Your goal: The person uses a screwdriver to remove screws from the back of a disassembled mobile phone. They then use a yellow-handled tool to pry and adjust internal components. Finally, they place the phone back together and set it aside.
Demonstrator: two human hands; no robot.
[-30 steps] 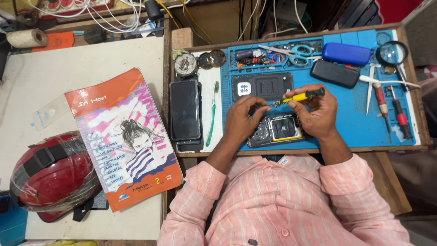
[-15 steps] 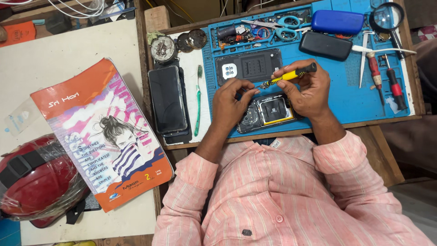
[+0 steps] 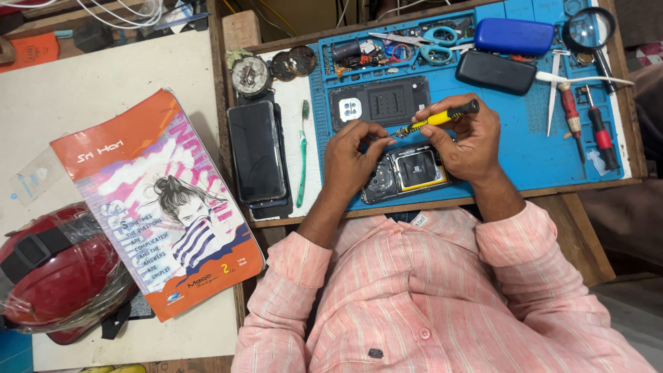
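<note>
On blue mat (image 3: 525, 148), right hand (image 3: 466, 141) grip pinching yellow screwdriver (image 3: 436, 119), left hand (image 3: 356, 159) steadying opened phone (image 3: 407, 173).

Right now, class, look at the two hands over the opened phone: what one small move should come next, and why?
Probably lower the yellow screwdriver so its tip meets the opened phone. The right hand holds it tilted, tip raised above the phone, close to the left hand fingertips, which seem to pinch something too small to identify. The phone lies open on the blue mat below, so the tip has to come down.

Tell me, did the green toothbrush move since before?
No. The green toothbrush lies beside the black phone on the bench, just as earlier; only the camera view shifted.
</note>
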